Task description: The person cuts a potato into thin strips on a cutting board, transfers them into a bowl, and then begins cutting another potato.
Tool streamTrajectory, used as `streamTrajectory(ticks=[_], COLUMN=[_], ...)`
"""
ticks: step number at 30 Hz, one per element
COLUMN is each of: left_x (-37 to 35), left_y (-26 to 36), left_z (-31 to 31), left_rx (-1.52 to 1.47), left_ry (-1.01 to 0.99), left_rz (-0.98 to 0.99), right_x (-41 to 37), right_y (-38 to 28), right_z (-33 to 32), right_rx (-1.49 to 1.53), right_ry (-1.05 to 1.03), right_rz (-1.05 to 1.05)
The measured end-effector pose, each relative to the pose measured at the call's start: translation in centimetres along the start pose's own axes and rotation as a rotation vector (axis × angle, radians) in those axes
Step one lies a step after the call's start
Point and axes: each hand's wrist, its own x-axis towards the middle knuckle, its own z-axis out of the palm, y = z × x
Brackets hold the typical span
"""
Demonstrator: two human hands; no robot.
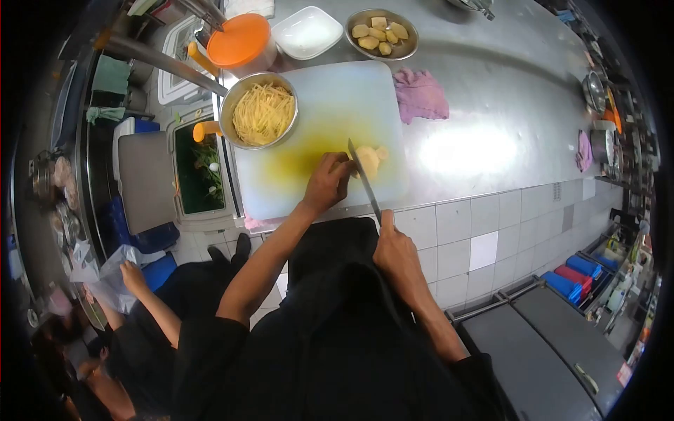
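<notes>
My right hand (pixel 397 254) is closed round the handle of a knife (pixel 367 181), whose blade points up and away over the white cutting board (pixel 323 91). Pale yellow slices (pixel 369 161) lie on the board beside and under the blade. Left of the blade, my left hand (pixel 328 184) has its fingers bent and pressed together close to the knife; whatever is under its fingertips is hidden. A metal bowl of thin yellow strips (pixel 263 114) stands on the board's upper left corner.
Behind the board are an orange-lidded tub (pixel 239 41), a white dish (pixel 307 33) and a metal bowl of peeled pieces (pixel 381 36). A pink cloth (pixel 421 95) lies right of it. At lower left, another person's hands (pixel 133 278) hold a plastic bag. A green-lined bin (pixel 199 175) stands left.
</notes>
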Motion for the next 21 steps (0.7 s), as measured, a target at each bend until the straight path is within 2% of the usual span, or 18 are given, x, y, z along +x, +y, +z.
streamTrajectory(ticks=[5,8,10,16,21], left_x=[0.3,0.4,-0.3,0.4,-0.3], left_y=[0.4,0.1,0.4,-0.8,-0.1], left_z=[-0.3,-0.2,0.1,0.5,0.4], left_rx=[-0.001,0.017,0.026,0.032,0.015], left_ry=[-0.003,0.009,0.018,0.066,0.041], left_rz=[0.003,0.007,0.011,0.017,-0.018], right_x=[0.2,1.7,3.9,3.3,0.2], right_y=[-0.6,0.6,3.2,1.3,0.2], right_z=[-0.5,1.3,4.6,1.6,0.0], right_rx=[-0.028,-0.024,0.054,0.013,0.027], right_ry=[-0.039,-0.033,0.108,-0.053,0.001], right_rz=[0.028,0.033,-0.135,0.035,-0.004])
